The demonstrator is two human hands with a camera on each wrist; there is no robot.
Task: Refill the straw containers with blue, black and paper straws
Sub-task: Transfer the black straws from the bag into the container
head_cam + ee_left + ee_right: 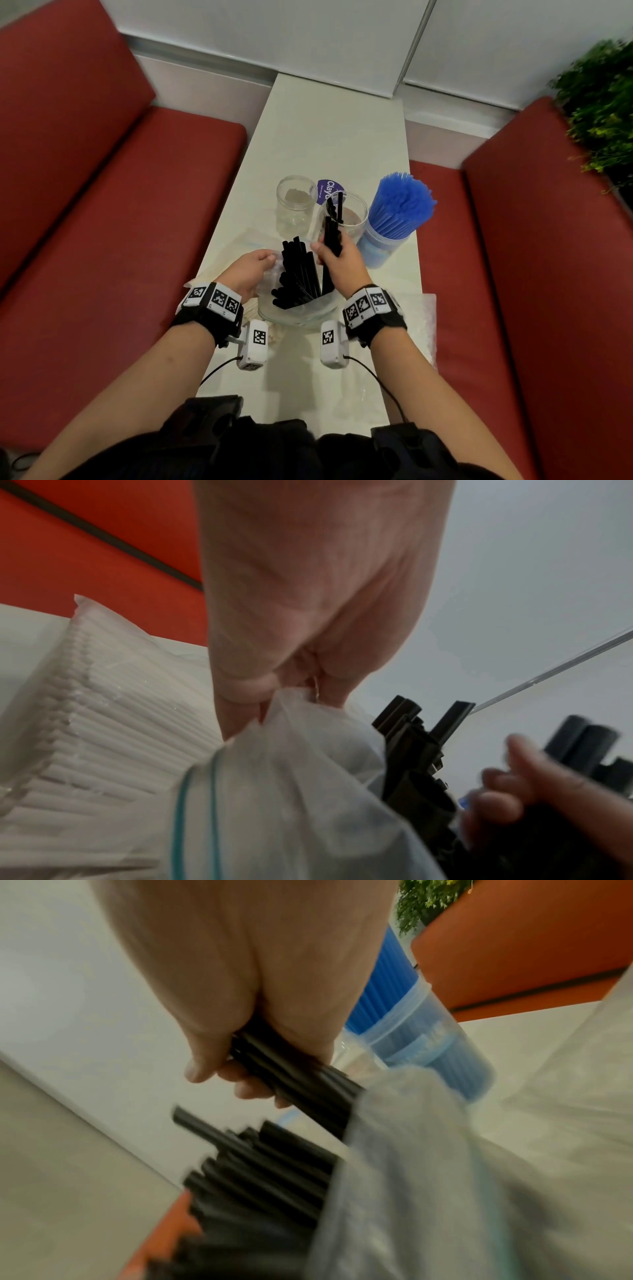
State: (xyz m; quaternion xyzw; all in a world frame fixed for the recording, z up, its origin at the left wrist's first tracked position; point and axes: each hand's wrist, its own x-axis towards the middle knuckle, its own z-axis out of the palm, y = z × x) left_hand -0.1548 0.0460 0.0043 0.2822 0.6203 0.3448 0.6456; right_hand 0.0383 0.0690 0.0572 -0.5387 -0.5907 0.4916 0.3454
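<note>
Black straws gripped in R hand, tips in the middle jar.

R fingers curl tight round a small bunch, long axis near upright, upper ends poking over the jar rim, lower ends w/ the rest of the black ones in the clear zip bag. L hand pinches the bag's top edge btwn thumb and fingertips, holding its mouth up. Bagged straws fan up and away from the person. Paper straws lie flat in their own wrap, left of the bag. Blue straws stand in the right jar; left jar looks bare. Wrist views blurry; R fingertips mostly hidden behind the bunch.
</note>
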